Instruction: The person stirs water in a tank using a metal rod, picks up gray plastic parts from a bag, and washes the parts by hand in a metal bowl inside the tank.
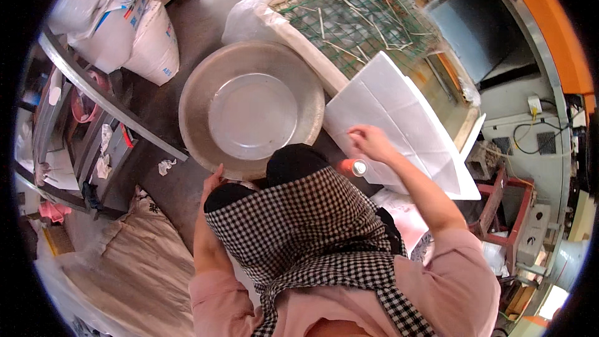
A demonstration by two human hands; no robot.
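Note:
A large round grey-brown basin (253, 56) stands in front of my knees, with nothing visible in it. My left hand (214, 179) is at its near left rim, with fingers closed on the edge; my knee hides part of that hand. To the right, my right hand (372, 143) hovers over a creased white sheet (390, 97), its fingers loosely bent and apart with nothing seen in them. Just below that hand, beside my knee, is an orange-red can (352, 167) with a pale end.
A white-rimmed tub (299, 40) covered with green netting (349, 12) stands behind the sheet. Full white sacks (153, 43) sit at the far left, near a curved metal rail (112, 103). Brown cloth (134, 262) lies at the lower left. A machine with an orange edge (549, 19) borders the right.

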